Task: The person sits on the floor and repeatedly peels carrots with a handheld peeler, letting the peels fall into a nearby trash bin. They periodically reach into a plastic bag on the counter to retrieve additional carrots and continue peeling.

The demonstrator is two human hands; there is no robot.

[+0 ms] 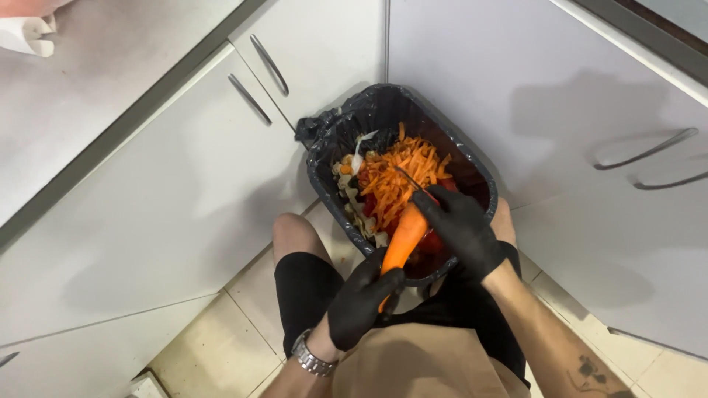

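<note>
I look down at a bin [335, 136] lined with a black bag, standing on the floor in a corner of white cabinets. It holds orange carrot peelings [394, 173] on top of pale scraps. My left hand [363, 304], in a black glove with a metal watch at the wrist, grips the lower end of an orange carrot [404, 238] held tilted over the bin. My right hand [459, 228], also black-gloved, holds a peeler [407, 179] against the carrot's upper end.
White cabinet doors with metal handles [269, 64] surround the bin on the left and right [647, 149]. A white countertop [88, 81] runs along the upper left. Beige floor tiles [214, 346] lie below, and my knees in black shorts flank the bin.
</note>
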